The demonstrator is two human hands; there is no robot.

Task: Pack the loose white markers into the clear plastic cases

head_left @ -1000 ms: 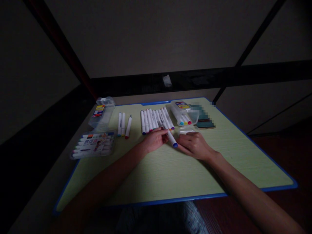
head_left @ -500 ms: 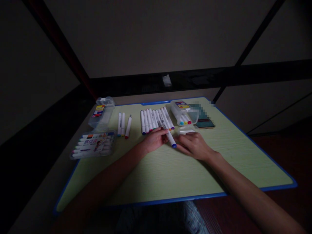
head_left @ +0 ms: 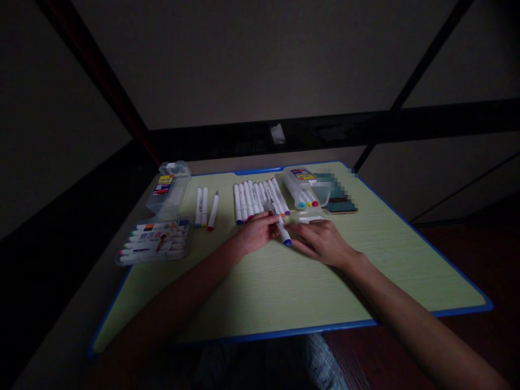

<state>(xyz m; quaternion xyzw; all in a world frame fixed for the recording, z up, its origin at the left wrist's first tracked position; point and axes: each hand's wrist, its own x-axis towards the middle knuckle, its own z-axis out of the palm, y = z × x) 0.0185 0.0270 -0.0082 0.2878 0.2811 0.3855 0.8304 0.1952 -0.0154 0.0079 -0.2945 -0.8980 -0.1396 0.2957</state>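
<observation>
No legible wording
Large characters (head_left: 150, 236) on the flat case (head_left: 134, 253) blur; coloured labels (head_left: 163, 184) on two clear cases (head_left: 176, 192) and print (head_left: 273, 205) on the held marker (head_left: 284, 234) are too small to read.

We see a smooth plastic held marker (head_left: 283, 233), clear glossy plastic case (head_left: 173, 203) at nine o'clock, matt wood-grained worktop (head_left: 325, 298), smooth plastic-looking edging (head_left: 300, 331), cloth (head_left: 324, 360) at five o'clock, glossy dark band (head_left: 255, 138) at twelve.

We'd say a home, probably: little blue-rimmed bench (head_left: 252, 303), cartoon-printed marker case (head_left: 156, 242) at its left edge, markers (head_left: 248, 200) lined up toward the far edge, plain panelled wall (head_left: 260, 65) right behind.
</observation>
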